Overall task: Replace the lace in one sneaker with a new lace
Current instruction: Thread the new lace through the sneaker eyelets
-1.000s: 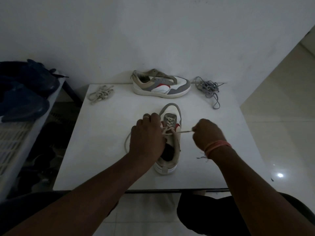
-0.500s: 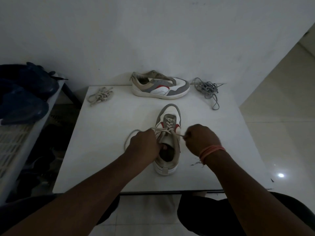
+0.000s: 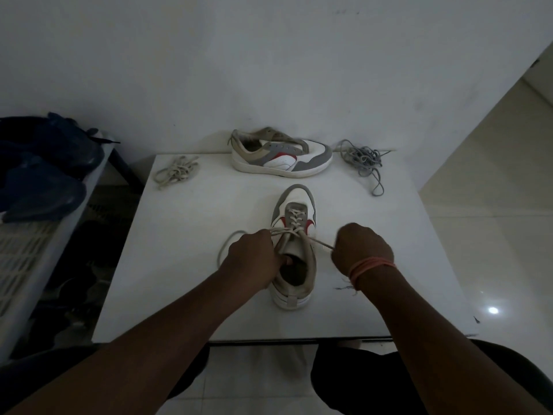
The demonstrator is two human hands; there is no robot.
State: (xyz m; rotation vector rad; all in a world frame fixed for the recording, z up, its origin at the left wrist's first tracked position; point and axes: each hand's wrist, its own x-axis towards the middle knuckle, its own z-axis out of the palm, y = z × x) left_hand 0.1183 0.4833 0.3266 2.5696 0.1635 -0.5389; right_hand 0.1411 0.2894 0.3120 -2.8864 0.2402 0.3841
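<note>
A white, grey and red sneaker (image 3: 294,205) stands toe-away in the middle of the white table (image 3: 185,265). A beige lace (image 3: 294,218) criss-crosses its eyelets. My left hand (image 3: 250,259) is closed on the sneaker's left collar and on one lace strand, with a thumb inside the opening. A slack loop of that lace (image 3: 227,241) curves out to the left. My right hand (image 3: 360,250) is a fist to the right of the sneaker, pinching the other lace end, which runs taut from the top eyelets.
A second, unlaced sneaker (image 3: 281,157) lies sideways at the table's far edge. A grey lace bundle (image 3: 362,157) sits at its right, a beige lace bundle (image 3: 176,172) at far left. Dark bags (image 3: 45,175) rest on a rack to the left. The wall stands behind.
My left hand has slid down from over the tongue to the sneaker's collar. My right hand first moved in closer to the sneaker, then out again to the right, drawing its lace end taut.
</note>
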